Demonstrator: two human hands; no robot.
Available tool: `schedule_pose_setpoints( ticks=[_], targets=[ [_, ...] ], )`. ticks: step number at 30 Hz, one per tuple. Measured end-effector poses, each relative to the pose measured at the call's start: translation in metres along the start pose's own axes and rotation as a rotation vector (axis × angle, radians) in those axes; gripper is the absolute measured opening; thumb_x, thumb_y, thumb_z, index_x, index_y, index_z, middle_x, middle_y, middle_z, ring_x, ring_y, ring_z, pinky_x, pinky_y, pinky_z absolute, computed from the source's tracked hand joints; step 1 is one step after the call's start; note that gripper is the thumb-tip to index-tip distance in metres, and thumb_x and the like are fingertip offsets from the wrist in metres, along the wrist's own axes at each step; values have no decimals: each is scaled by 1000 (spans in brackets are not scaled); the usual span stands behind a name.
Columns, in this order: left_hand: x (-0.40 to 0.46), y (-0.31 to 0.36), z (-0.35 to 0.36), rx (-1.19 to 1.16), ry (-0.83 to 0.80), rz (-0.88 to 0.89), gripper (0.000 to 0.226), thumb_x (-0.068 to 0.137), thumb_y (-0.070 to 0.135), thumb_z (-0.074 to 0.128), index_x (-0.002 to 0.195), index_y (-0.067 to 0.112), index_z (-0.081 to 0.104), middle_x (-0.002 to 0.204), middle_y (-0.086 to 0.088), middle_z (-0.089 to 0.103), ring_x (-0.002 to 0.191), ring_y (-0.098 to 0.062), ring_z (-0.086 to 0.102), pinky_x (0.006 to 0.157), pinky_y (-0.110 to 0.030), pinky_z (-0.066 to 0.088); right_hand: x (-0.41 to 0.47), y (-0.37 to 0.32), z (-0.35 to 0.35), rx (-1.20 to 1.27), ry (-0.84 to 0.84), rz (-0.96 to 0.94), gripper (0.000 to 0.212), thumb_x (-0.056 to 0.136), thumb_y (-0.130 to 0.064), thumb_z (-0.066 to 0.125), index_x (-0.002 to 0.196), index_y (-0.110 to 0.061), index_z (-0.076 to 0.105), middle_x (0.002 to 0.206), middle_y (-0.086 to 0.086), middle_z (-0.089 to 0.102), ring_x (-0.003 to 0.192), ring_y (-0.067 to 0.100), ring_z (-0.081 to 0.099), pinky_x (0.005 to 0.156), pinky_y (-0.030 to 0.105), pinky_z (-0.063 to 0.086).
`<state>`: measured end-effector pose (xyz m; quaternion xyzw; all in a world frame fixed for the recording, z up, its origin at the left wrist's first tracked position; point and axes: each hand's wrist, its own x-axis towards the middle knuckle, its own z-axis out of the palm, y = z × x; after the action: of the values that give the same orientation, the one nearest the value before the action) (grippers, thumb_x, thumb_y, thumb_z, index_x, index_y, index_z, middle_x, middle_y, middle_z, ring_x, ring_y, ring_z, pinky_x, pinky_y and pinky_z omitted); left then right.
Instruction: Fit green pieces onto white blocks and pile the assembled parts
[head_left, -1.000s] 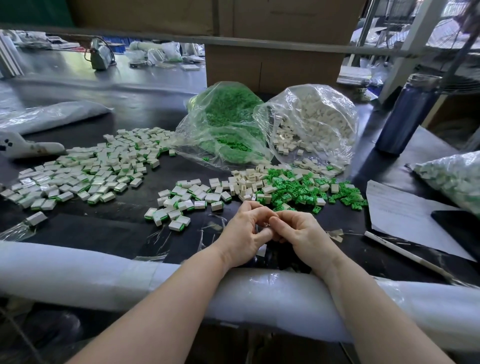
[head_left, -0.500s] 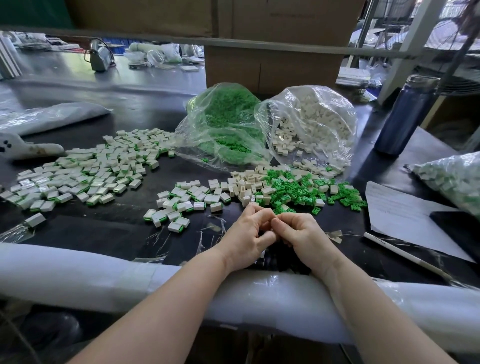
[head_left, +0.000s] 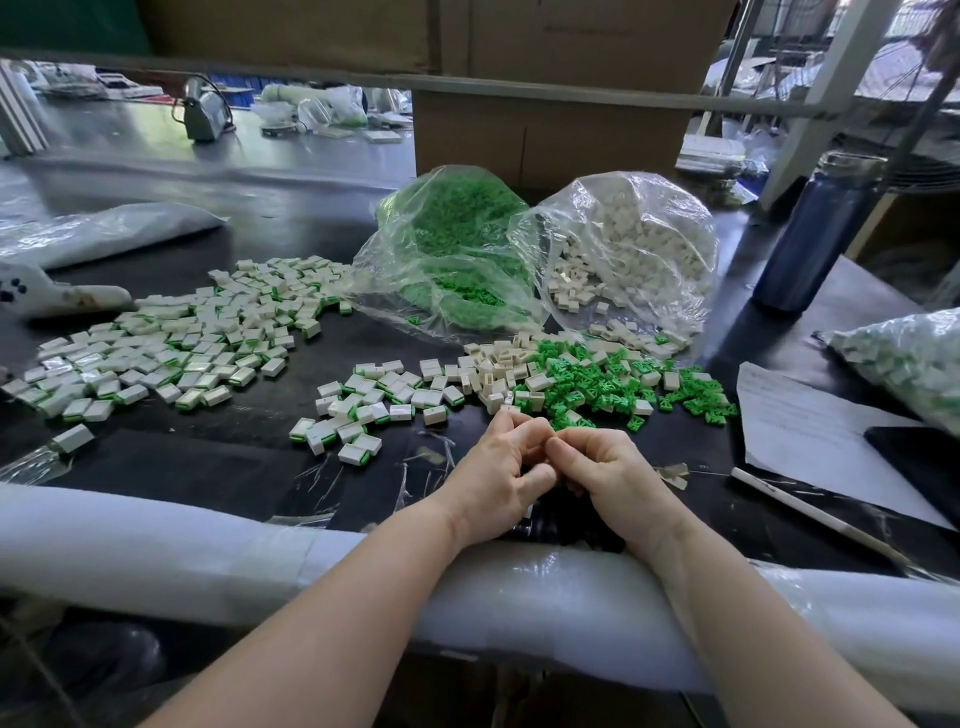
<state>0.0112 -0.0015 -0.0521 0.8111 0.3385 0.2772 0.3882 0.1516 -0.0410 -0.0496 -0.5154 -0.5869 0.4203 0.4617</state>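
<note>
Green pieces (head_left: 613, 382) lay loose on black table (head_left: 249, 447), just past both hands, mixed on near-left edge with bare white blocks (head_left: 498, 366). Left hand (head_left: 498, 478) and right hand (head_left: 605, 475) met fingertip to fingertip near table's front edge, fingers curled shut and pinched together; whatever was held between them stayed hidden, so cannot tell what. Small cluster of assembled parts (head_left: 363, 410) just left of hands; far bigger pile of assembled parts (head_left: 176, 343) farther left. Behind loose heap, clear bag of green pieces (head_left: 447, 249) beside clear bag of white blocks (head_left: 628, 244), touching. Dark blue bottle (head_left: 810, 234) upright at right. Sheet of paper (head_left: 810, 436) at right carried faint printed lines, too blurred to read. No legible brand or label anywhere.
</note>
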Motion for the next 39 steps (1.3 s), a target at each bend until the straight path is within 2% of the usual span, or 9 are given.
schedule_pose_setpoints(
  ticks=[3, 7, 14, 21, 24, 26, 30, 34, 39],
  targets=[
    [0, 0, 1, -2, -3, 2, 22, 85, 5, 51, 83, 26, 47, 102, -2, 37, 88, -12, 41, 84, -21, 36, 0, 4, -1, 27, 7, -6, 23, 93, -7, 51, 84, 7, 67, 51, -8, 53, 45, -1, 42, 47, 9, 33],
    [0, 0, 0, 2, -8, 0, 16, 86, 5, 51, 87, 21, 49, 104, -4, 37, 91, -13, 42, 87, -24, 39, 1, 5, -1, 29, 7, -22, 23, 93, -5, 51, 84, 8, 67, 45, -13, 52, 44, -2, 44, 46, 7, 34],
    [-1, 2, 1, -11, -20, -15, 8, 73, 27, 44, 80, 28, 47, 101, -1, 37, 91, -12, 42, 90, -26, 40, 1, 4, 0, 45, 21, -3, 25, 93, -9, 52, 79, 5, 68, 56, 0, 55, 52, 5, 47, 51, 17, 38],
    [0, 0, 2, -24, -36, -31, 7, 73, 27, 45, 79, 32, 45, 101, 0, 37, 89, -10, 41, 87, -23, 39, 1, 4, 0, 31, 15, -7, 24, 93, -8, 51, 78, -2, 69, 52, -9, 55, 49, 0, 46, 50, 13, 36],
    [1, -3, 2, -38, -33, -23, 15, 82, 16, 51, 81, 30, 45, 101, -1, 37, 88, -10, 41, 85, -21, 36, 2, 2, 1, 47, -2, -4, 25, 94, -6, 50, 77, -7, 68, 50, -12, 55, 48, -2, 46, 49, 10, 36],
    [1, -3, 2, -38, -30, -15, 23, 83, 12, 52, 78, 33, 44, 101, -1, 37, 89, -11, 41, 86, -24, 36, 2, 2, 1, 57, -9, 2, 25, 94, -6, 50, 77, -6, 67, 50, -12, 54, 48, -2, 45, 49, 11, 36],
    [0, 0, 2, -31, -32, -22, 17, 78, 20, 49, 74, 35, 42, 101, -1, 37, 91, -12, 42, 87, -24, 39, 0, 2, 1, 66, -1, 16, 23, 93, -6, 50, 81, 3, 67, 54, -9, 56, 50, 0, 47, 50, 13, 37],
    [1, -3, 1, -17, -19, -6, 31, 85, 7, 53, 74, 35, 43, 101, -1, 37, 91, -13, 42, 89, -28, 39, 0, 1, 2, 78, 5, 28, 23, 93, -8, 51, 81, 3, 67, 62, 4, 58, 58, 9, 50, 55, 20, 41],
    [1, -1, 2, -15, -24, -1, 16, 79, 20, 50, 74, 34, 43, 101, -2, 38, 90, -13, 42, 88, -26, 40, 0, 1, 2, 92, 12, 30, 23, 93, -8, 51, 82, 5, 66, 69, 14, 56, 65, 21, 48, 59, 29, 39]
  ],
)
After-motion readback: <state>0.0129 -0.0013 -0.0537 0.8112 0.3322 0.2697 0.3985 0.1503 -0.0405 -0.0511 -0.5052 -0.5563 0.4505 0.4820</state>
